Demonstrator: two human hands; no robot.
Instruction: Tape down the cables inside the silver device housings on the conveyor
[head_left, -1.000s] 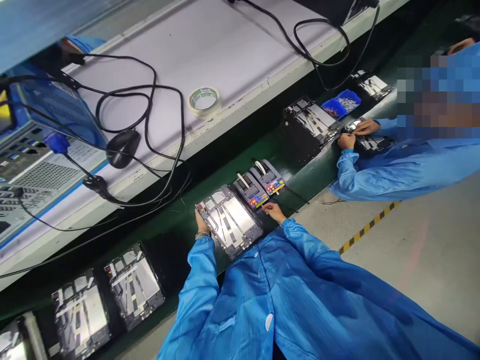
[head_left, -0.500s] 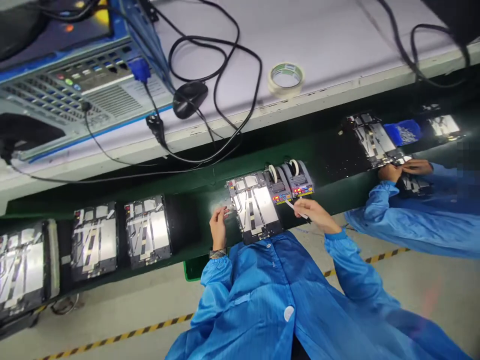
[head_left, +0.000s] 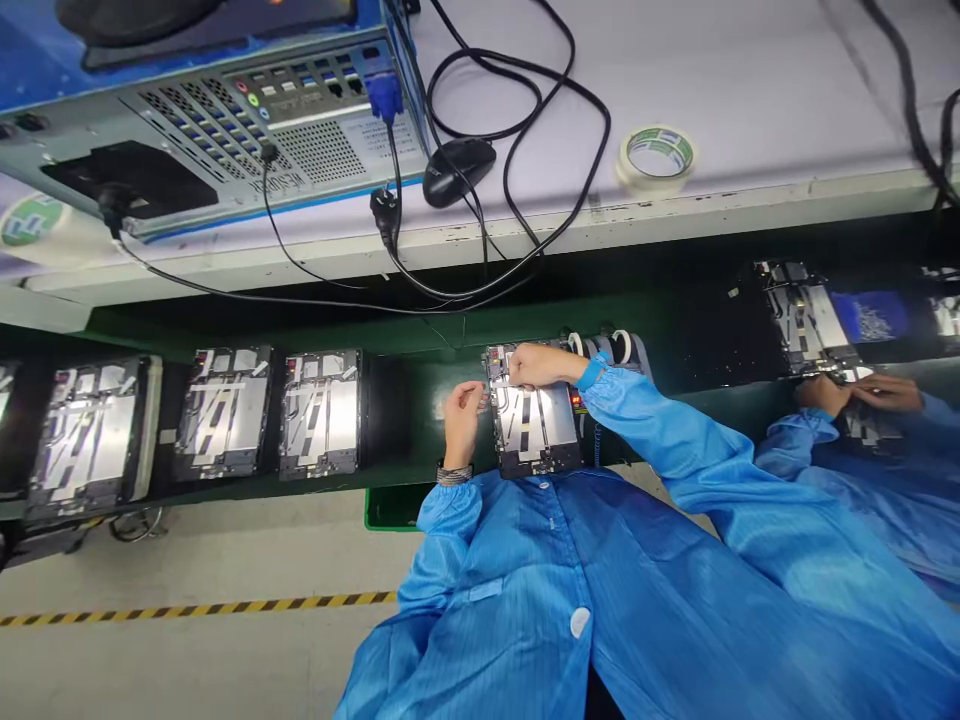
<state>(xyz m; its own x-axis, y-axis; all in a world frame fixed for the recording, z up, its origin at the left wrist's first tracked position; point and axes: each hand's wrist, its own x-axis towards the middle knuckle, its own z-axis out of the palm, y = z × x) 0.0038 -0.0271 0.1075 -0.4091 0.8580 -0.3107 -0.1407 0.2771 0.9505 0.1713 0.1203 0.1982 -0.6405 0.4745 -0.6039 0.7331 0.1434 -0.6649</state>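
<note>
An opened tablet (head_left: 559, 420) with bare silver and black innards lies on the dark bench right in front of me. My right hand (head_left: 538, 365) reaches over its upper part, fingers bunched and pointing down at the board; whatever they hold is hidden. At the tablet's left edge, my left hand (head_left: 463, 420) has thumb and fingertips pinched together, and I cannot make out anything between them. Two tape dispensers (head_left: 640, 355) with white rolls stand just right of the tablet, partly covered by my right forearm.
More opened tablets (head_left: 321, 412) lie in a row to the left. On the right, a co-worker's hands (head_left: 862, 393) work near another opened tablet (head_left: 806, 315). A computer case (head_left: 300, 140), mouse (head_left: 457, 170), cables and a tape roll (head_left: 658, 155) occupy the raised shelf.
My right hand has moved left from the dispensers, where it held a white tape strip, to above the tablet. My left hand stays by the tablet's left edge. The view has shifted.
</note>
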